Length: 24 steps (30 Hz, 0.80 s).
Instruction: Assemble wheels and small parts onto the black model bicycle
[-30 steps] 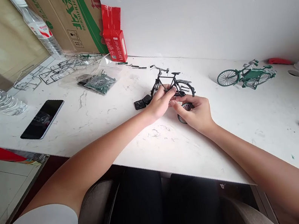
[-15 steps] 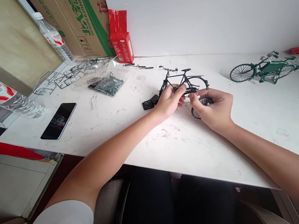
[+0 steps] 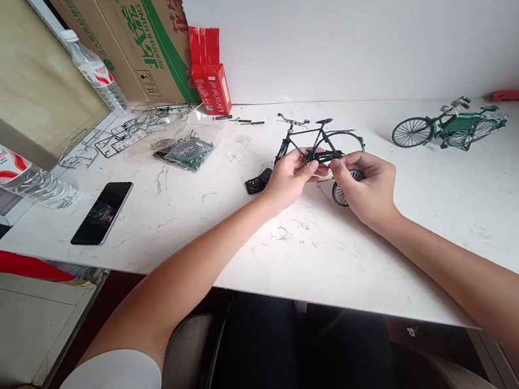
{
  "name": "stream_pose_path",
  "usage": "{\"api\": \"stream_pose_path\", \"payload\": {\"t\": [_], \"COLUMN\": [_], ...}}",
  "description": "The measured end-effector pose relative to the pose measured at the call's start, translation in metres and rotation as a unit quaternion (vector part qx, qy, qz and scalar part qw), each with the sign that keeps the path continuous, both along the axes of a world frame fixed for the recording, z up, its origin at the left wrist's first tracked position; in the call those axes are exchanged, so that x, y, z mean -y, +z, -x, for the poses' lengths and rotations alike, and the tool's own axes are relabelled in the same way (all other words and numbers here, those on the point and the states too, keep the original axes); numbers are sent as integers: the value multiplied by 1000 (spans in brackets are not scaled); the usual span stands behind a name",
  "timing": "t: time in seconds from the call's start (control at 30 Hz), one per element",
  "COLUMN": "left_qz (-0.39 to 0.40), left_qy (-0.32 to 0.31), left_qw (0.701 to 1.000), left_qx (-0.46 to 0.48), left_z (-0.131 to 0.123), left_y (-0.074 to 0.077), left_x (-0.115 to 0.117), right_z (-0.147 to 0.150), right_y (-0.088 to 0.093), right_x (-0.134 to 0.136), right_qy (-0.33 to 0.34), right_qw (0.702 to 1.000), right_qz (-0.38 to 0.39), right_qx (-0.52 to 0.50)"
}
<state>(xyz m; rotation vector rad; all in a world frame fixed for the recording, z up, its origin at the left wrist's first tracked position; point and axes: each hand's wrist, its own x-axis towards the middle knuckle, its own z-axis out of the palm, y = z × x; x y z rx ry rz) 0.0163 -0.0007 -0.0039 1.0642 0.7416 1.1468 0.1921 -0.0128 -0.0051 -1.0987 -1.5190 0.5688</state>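
A dark model bicycle [image 3: 314, 134] stands upright over the white table, its front wheel partly behind my left hand [image 3: 291, 182]. No wheel shows inside its rear fender. My left hand is closed on the lower frame near the pedals and chain guard. At the bike's lower rear, my right hand [image 3: 368, 186] pinches with thumb and forefinger; what lies between the fingertips is too small to make out. A loose spoked wheel [image 3: 340, 194] shows on the table beneath my right hand, partly covered by it. Small black parts [image 3: 258, 183] lie left of the bike.
A green model bicycle [image 3: 449, 125] is at the right. Toward the left are a phone [image 3: 102, 213], a bagged parts kit [image 3: 185, 150], part frames [image 3: 125, 134] and water bottles [image 3: 0, 165]. A red packet [image 3: 211, 83] and a carton [image 3: 129, 43] stand behind.
My left thumb has shifted lower on the frame, baring more of the chain guard. My right hand remains at the bike's lower rear. The camera view has turned slightly.
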Motion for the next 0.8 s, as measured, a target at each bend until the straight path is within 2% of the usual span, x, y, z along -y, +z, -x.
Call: {"api": "stream_pose_path", "payload": {"t": [0.13, 0.3, 0.43, 0.57, 0.8], "left_qz": [16, 22, 10, -2, -39], "left_qy": [11, 98, 142, 148, 139], "left_qw": [1000, 994, 989, 989, 987], "left_qx": [18, -30, -27, -21, -72], "left_z": [-2, 0, 3, 4, 4], "left_y": [1, 3, 1, -4, -12], "left_x": [1, -3, -8, -12, -16], "right_z": [0, -1, -1, 1, 1], "right_y": [1, -4, -14, -17, -10], "right_x": [-1, -3, -6, -6, -8], "right_qy": [6, 54, 112, 158, 139], "right_qw": [1000, 996, 990, 983, 987], "right_qz": [8, 66, 75, 93, 47], "right_qx": [6, 23, -26, -14, -60]}}
